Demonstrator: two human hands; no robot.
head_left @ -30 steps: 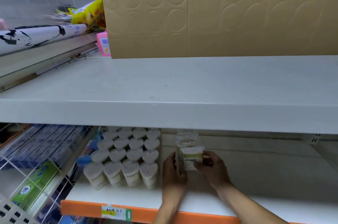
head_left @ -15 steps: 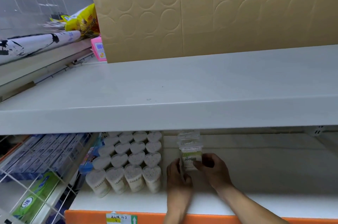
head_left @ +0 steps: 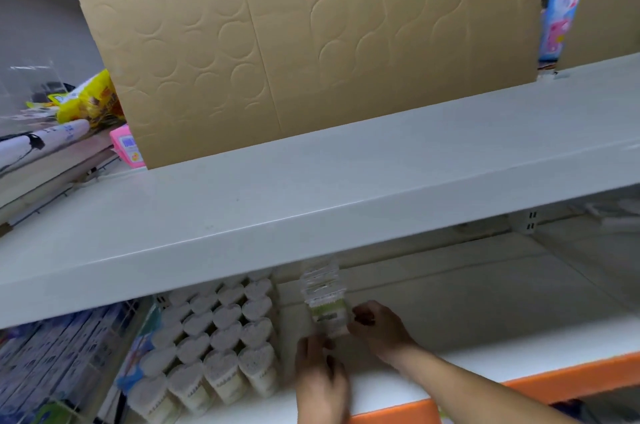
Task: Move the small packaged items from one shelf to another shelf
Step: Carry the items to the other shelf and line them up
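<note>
Dim, soft indoor light; the lower shelf sits in shadow, with motion blur and wide-angle bending.

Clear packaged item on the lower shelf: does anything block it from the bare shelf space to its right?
Nothing visible does. The clear packaged item stands between the left hand and right hand; only the right hand is on that side. The heart-shaped containers are on its other side.

white shelf (head_left: 311, 188), cardboard backing (head_left: 294, 53), grey wall (head_left: 38, 25)
</note>
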